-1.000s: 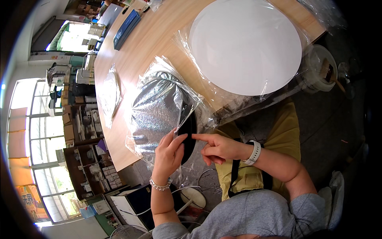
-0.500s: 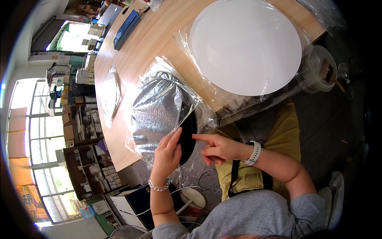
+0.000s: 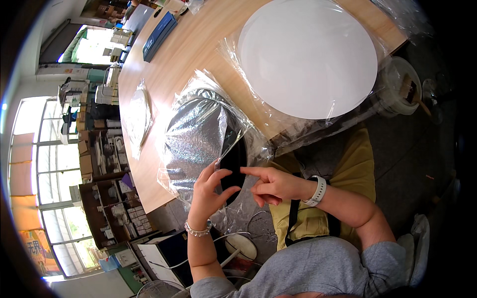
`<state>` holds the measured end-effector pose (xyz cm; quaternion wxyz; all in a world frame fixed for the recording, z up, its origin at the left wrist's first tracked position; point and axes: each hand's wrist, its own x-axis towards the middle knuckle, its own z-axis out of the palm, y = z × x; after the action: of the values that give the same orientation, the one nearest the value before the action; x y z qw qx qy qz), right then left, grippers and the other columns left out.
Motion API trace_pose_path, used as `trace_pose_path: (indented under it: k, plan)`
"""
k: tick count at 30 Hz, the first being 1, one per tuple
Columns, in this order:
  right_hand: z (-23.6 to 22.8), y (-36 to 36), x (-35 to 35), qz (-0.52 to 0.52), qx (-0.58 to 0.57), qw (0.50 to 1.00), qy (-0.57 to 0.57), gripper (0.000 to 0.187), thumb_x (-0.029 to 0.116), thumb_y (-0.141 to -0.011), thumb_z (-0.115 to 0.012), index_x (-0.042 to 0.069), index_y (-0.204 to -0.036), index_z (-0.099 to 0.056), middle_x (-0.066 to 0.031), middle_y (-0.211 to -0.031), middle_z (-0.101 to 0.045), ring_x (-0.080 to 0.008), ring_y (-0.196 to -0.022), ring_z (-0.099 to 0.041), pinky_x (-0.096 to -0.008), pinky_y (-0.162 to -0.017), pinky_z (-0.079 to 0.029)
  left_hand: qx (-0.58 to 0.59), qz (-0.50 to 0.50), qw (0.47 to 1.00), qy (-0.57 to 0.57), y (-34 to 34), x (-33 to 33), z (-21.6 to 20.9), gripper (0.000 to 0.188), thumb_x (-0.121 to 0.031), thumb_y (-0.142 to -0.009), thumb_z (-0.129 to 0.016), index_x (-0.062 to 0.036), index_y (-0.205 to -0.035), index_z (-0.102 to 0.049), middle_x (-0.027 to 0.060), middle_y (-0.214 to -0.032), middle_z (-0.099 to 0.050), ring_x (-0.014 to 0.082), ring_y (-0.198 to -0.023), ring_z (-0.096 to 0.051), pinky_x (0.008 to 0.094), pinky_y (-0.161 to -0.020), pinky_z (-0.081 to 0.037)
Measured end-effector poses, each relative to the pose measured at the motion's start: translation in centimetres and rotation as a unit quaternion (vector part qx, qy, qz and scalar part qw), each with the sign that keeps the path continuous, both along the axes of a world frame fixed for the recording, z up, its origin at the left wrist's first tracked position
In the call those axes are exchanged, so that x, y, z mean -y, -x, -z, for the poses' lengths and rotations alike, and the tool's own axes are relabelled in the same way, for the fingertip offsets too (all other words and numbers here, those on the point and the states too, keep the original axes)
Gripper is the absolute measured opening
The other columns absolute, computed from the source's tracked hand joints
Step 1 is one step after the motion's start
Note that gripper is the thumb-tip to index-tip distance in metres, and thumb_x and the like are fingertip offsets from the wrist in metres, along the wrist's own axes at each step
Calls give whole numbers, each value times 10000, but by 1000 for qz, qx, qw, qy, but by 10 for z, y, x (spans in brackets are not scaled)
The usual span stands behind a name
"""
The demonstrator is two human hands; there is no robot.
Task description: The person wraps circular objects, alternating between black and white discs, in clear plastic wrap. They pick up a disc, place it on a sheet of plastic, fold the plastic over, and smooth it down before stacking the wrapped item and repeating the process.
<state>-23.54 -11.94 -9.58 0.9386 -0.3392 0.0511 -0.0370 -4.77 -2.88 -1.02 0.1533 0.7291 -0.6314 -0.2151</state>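
Note:
A round black disc (image 3: 237, 153), partly covered by a crinkled silver sheet (image 3: 196, 139), lies in clear plastic film at the near table edge. Over the disc's near side, my left hand (image 3: 208, 191) has its thumb and fingers apart in a C shape. Its fingertips are at the edge of the silver sheet; whether they touch the film I cannot tell. Just to the right, my right hand (image 3: 276, 185) points its index finger at the disc's black rim, the other fingers loosely curled, holding nothing.
A large white round board (image 3: 308, 59) in clear film covers the right of the wooden table (image 3: 198, 47). A smaller film-wrapped disc (image 3: 137, 119) lies left, a long blue box (image 3: 159, 36) farther back. A white bucket (image 3: 405, 84) stands past the right edge.
My left thumb has swung away from the fingers toward the right, and the index finger has bent, widening the gap. My right hand stays in place.

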Motion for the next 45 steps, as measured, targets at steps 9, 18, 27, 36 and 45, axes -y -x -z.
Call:
trace_pose_path:
  k: [9,18,27,36,45]
  plan:
    - [2,-2,-3,6,10,1000,6,626,79,-898,-437,12,-1441,-132,-81,-680,-603,-63,-407,-461,-197,-386,-359,43,23,998,29,2,-1,-1,391,-113,-724,-717,-62,-1093,-601,188,-1174,-546,357,-970,-577,382,-813,-474]
    - [0,-1,-2,1,2,1000,3,602,63,-917,-432,24,-1443,-141,-90,-671,-600,-64,-418,-464,-199,-415,-382,22,-3,1000,-6,3,-1,-3,413,-179,-640,-803,-76,-994,-619,172,-1172,-550,317,-978,-577,341,-721,-510]
    - [1,-1,-2,2,7,1000,4,596,60,-921,-427,23,-1443,-141,-91,-672,-600,-64,-421,-464,-199,-420,-385,31,12,998,46,4,-3,-1,289,-33,-766,-590,-64,-1053,-611,206,-1150,-547,367,-970,-564,407,-841,-463]
    - [-1,-1,-2,-2,6,1000,2,602,60,-916,-430,28,-1444,-144,-88,-673,-600,-64,-425,-464,-196,-423,-381,33,6,999,-1,2,-1,-2,410,-198,-661,-793,-79,-1010,-616,191,-1205,-526,289,-924,-593,333,-681,-520]
    - [-1,-1,-1,-2,8,1000,10,603,62,-916,-432,23,-1443,-143,-84,-673,-600,-62,-424,-462,-195,-422,-379,7,-5,1000,-2,0,-3,-3,429,-120,-688,-741,-98,-1096,-613,186,-1212,-523,321,-972,-574,379,-768,-494]
